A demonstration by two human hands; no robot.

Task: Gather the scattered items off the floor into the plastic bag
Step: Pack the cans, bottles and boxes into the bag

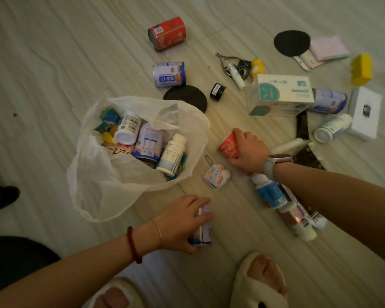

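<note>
Beside the plastic bag [111,174]: left hand [180,221] is gripping a pale can [203,232], long axis pointing away.
Bag direction: lying up-left of both hands.
Right hand [247,150]: clasping a red can [228,145], farther off.

Translucent white plastic bag [93,174], red can [167,33], yellow box [362,69], black disc [291,42], pale wood-grain floor [53,63]

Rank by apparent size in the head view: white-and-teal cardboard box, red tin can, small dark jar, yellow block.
1. White-and-teal cardboard box, clearly largest.
2. Red tin can.
3. Yellow block, near the can's size; it lies farther out, so unsure.
4. Small dark jar, smallest.
</note>
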